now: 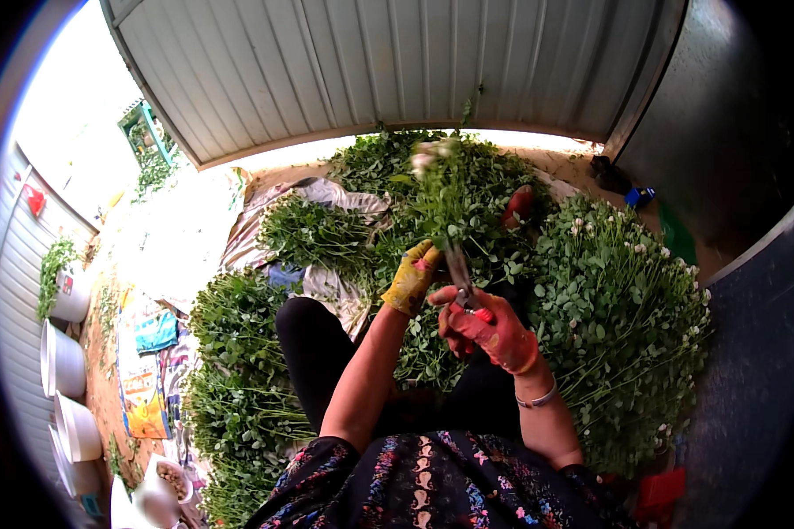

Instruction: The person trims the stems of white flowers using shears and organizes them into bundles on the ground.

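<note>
Centre frame: yellow-gloved left hand (pixel 412 278) pinches leafy green, white-flowered bunch (pixel 442 198) by its stems, orange-red-gloved right hand (pixel 497 330) wraps red-handled metal shears (pixel 459 268), blades so near that a slipping bunch could mean a nicked left hand.

I worked in what appeared to be a farm or garden shed, open to daylight at left. Evidence: tall ribbed metal panel (pixel 397 62) ahead of me, bright light beneath it; ribbed metal wall (pixel 16 291) at far left, white tubs (pixel 63 360) lined along it; brown earth ground (pixel 103 339), partly covered by cloth (pixel 251 222); large heaps of leafy, white-flowered stems (pixel 595 309) around my legs (pixel 313 344).
</note>
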A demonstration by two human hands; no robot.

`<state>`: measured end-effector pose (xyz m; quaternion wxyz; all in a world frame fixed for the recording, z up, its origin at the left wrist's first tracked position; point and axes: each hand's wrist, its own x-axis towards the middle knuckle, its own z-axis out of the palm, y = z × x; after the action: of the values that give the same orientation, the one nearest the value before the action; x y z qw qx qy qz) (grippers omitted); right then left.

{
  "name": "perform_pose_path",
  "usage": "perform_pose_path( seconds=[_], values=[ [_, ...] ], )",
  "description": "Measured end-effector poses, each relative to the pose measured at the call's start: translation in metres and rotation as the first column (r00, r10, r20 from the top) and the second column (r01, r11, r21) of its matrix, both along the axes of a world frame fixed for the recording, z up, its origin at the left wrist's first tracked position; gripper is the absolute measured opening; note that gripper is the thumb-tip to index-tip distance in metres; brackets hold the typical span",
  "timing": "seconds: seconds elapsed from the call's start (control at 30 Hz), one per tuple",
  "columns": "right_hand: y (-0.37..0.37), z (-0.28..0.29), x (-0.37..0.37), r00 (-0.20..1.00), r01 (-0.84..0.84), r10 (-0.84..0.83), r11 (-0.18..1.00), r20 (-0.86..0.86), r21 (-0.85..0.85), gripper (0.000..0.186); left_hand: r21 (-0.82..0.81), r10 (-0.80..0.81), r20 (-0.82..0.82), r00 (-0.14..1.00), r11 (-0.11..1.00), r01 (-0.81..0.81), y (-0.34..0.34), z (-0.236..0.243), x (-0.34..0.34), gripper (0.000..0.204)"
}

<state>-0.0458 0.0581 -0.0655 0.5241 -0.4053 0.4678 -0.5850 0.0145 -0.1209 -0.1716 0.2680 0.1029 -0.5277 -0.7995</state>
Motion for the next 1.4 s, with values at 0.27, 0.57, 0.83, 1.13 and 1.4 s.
perform_pose_path(
  seconds=[0.27,0.57,0.83,1.13,1.4],
  values=[
    [-0.018,-0.011,-0.010,0.957,0.049,-0.040,0.999,0.288,-0.022,0.037,-0.321,0.075,0.157,0.985,0.947,-0.021,-0.014,-0.011,0.004,0.020],
    [-0.023,-0.004,-0.007,0.934,-0.035,0.051,0.998,0.354,-0.052,0.031,0.393,-0.367,-0.534,0.761,0.690,0.608,-0.009,-0.026,-0.005,0.029],
    [-0.018,-0.014,-0.016,0.864,-0.080,0.097,0.995,0.494,-0.056,0.046,0.715,-0.225,-0.275,0.935,0.602,0.355,0.000,-0.033,-0.004,0.028],
    [-0.010,-0.019,-0.018,0.787,-0.133,0.127,0.991,0.603,-0.035,0.044,0.458,-0.281,-0.356,0.891,0.779,0.428,0.013,0.003,-0.004,0.019],
    [-0.006,-0.012,-0.014,0.724,-0.140,0.118,0.990,0.679,-0.022,0.047,0.346,-0.302,-0.154,0.941,0.875,0.337,0.009,0.000,-0.006,0.021]
  ],
)
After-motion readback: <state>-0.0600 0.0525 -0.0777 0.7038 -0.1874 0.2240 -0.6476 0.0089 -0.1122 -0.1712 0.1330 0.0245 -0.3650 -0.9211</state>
